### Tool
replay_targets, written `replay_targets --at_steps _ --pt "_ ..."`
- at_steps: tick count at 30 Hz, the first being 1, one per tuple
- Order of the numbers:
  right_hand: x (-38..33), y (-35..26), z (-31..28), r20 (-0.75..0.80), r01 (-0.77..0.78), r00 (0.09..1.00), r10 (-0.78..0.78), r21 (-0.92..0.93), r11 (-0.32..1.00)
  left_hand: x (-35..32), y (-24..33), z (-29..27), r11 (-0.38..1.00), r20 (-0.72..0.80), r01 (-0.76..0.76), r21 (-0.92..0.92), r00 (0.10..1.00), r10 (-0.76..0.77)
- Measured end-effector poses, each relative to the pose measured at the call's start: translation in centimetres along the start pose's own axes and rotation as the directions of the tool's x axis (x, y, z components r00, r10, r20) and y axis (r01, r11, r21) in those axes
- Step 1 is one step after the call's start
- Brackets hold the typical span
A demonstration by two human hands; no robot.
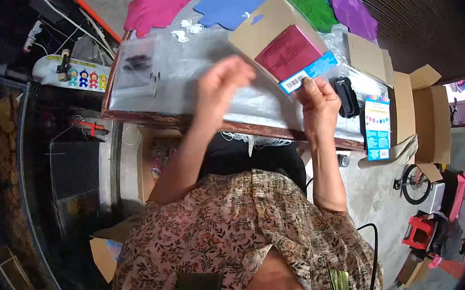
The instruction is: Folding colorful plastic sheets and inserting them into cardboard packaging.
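Observation:
My right hand (318, 99) pinches the lower edge of a flat package (291, 54), thumb on top. The package shows a dark red square panel and a blue strip with a barcode. It is tilted above the table, over a tan cardboard piece (252, 32). Left of it, my left hand (223, 86) is raised over the table, apart from the package. Motion blurs its fingers, and I see nothing clear in them. A black oblong object (346, 97) lies just right of my right hand.
Pink (157, 7), blue (232, 3), green (309, 9) and purple (353, 14) pieces lie along the table's far side. White string bundles (186, 30) and a clear bag (137, 70) are at the left. A blue-and-white printed card (378, 127) and cardboard boxes (422, 119) stand right.

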State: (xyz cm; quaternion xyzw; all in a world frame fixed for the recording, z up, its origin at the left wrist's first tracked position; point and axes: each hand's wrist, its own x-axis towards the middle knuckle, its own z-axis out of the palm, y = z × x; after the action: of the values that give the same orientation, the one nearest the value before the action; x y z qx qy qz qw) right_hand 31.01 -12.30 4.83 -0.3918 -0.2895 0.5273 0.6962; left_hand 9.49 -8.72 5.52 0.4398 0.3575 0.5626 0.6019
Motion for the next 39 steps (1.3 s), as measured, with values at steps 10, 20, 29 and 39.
replay_targets --at_steps 10,20,29,39 --pt "-0.9 -2.0 -0.5 0.003 -0.001 1.0 0.002 -0.125 0.992 3.8 2.5 -1.5 0.996 -0.007 -0.081 0.038 0.997 0.081" --pt "-0.3 -3.2 -1.9 -0.006 0.001 1.0 -0.002 -0.224 0.974 2.8 0.5 -2.1 0.998 0.047 -0.001 0.065 0.999 -0.002" --pt "-0.2 -4.5 -3.3 0.058 -0.005 0.998 0.021 -0.261 0.965 5.0 4.6 -1.5 0.98 0.385 -0.108 0.169 0.922 0.035" --pt "0.0 -5.1 -4.0 0.059 -0.077 0.994 0.096 -0.264 0.961 4.3 3.3 -2.3 0.913 0.509 -0.221 0.343 0.861 0.017"
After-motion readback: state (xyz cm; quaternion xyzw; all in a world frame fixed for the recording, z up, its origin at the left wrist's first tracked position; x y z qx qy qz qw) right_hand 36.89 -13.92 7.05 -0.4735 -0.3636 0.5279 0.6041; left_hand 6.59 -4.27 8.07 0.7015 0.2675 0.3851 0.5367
